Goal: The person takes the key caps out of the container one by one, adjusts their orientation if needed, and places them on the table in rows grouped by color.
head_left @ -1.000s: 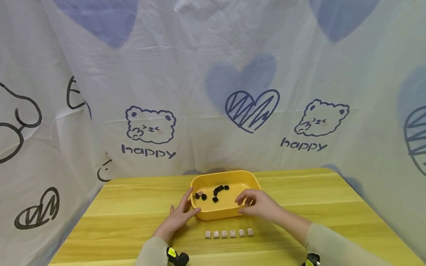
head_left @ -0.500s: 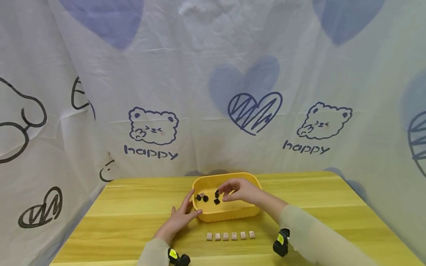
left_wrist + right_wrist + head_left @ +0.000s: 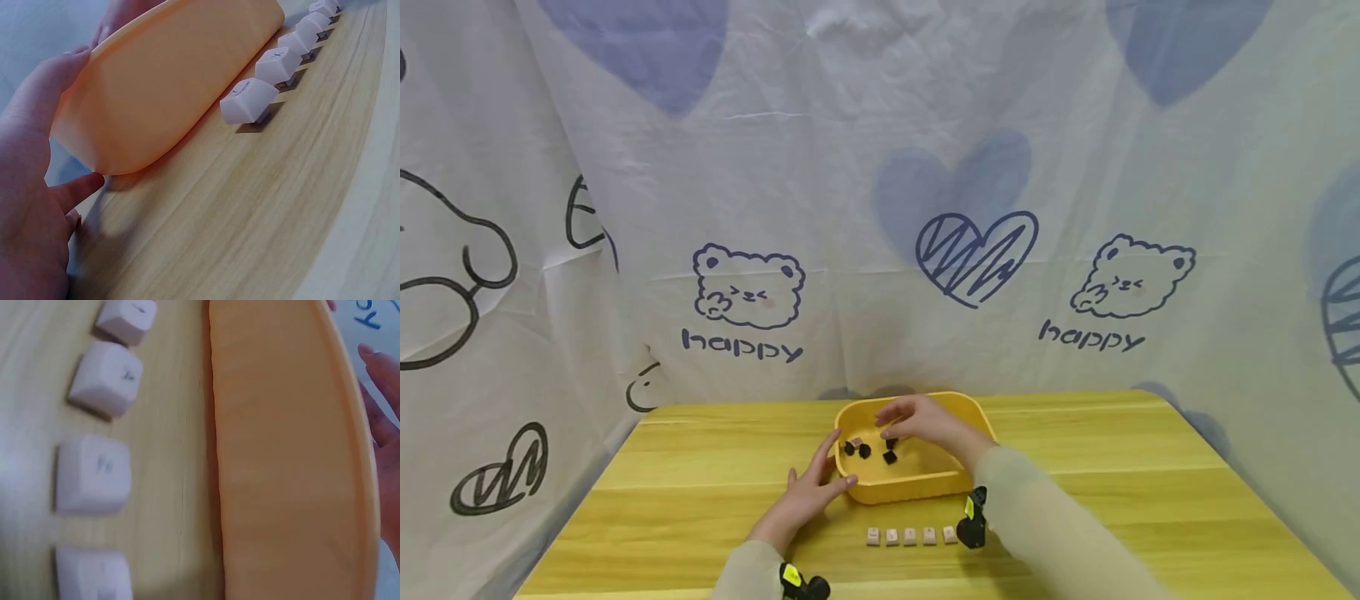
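In the head view, my left hand [image 3: 805, 500] rests against the left end of a yellow plastic tray [image 3: 917, 489]. Its thumb touches the front rim and its straight fingers lie spread along the outside. My right hand [image 3: 928, 421] reaches into the tray, thumb and fingers apart, with nothing visible between them. Below its fingertips is a black keycap [image 3: 890, 457], with others partly hidden by the hand. Toward the tray's left end lie a black keycap [image 3: 865, 451] and a pale keycap [image 3: 857, 442]. White keycaps [image 3: 249, 101] stand in a row in front of the tray.
The wooden table [image 3: 700, 483] carries the tray and the row. A white printed cloth [image 3: 850, 208] hangs behind and at the sides. A black wrist camera [image 3: 972, 525] on the right arm hangs at the row's right end and hides part of it.
My right hand has moved left, from the tray's front right rim to above the black keycaps inside. The left hand stays on the tray.
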The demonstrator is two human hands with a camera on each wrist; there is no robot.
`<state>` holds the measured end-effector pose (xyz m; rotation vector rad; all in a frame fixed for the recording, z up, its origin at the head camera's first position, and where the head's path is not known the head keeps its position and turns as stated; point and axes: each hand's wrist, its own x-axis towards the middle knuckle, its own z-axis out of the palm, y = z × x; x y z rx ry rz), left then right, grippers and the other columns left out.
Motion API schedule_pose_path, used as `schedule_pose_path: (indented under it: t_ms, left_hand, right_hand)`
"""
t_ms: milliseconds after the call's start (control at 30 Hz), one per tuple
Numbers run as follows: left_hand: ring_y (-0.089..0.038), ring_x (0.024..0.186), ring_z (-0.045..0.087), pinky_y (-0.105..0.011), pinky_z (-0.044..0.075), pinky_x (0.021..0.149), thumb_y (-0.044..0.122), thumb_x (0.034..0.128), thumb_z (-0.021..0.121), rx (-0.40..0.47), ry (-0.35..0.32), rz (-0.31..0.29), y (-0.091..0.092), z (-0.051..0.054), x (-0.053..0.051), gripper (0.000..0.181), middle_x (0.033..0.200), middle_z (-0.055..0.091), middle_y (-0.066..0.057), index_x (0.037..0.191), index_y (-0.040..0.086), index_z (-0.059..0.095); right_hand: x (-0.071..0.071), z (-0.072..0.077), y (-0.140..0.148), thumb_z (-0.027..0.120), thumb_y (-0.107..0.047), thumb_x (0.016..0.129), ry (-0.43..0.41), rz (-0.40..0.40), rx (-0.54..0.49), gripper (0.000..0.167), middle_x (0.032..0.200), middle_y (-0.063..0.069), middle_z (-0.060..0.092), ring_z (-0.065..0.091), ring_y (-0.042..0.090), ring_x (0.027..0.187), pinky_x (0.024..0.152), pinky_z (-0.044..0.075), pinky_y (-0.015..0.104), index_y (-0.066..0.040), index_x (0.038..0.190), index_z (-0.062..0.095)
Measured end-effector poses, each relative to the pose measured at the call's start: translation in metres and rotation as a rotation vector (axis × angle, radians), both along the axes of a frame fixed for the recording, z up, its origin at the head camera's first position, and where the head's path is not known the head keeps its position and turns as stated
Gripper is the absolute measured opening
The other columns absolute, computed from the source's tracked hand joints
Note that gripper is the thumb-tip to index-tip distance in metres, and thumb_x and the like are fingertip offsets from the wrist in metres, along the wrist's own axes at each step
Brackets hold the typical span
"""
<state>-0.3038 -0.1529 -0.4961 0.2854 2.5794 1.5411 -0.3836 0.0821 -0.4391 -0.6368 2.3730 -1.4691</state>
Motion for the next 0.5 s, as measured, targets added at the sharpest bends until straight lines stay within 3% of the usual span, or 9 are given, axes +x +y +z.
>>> schedule_pose_path:
  t_ms: [300,500]
  left_hand:
    - [-0.054,0.14,0.013,-0.063,-0.018,0.108,0.039,0.0929,0.065,-0.015,0.009,-0.007,-0.003,0.002,0.0,0.079,0.149,0.039,-0.022,0.157,0.029,0.019]
    - [-0.052,0.138,0.022,-0.064,-0.017,0.108,0.04,0.0928,0.065,-0.027,0.017,-0.02,-0.003,0.005,0.0,0.08,0.148,0.04,-0.023,0.157,0.028,0.018]
  right_hand:
    - [-0.015,-0.007,-0.025,0.073,-0.014,0.088,-0.03,-0.013,0.072,0.035,0.115,0.008,0.069,0.066,0.019,0.098,0.086,0.056,0.035,-0.004,0.121,0.067]
    - [-0.018,-0.01,-0.039,0.075,-0.01,0.086,0.018,0.029,0.161,0.032,0.112,0.007,0.069,0.065,0.015,0.093,0.085,0.055,0.034,-0.007,0.117,0.07]
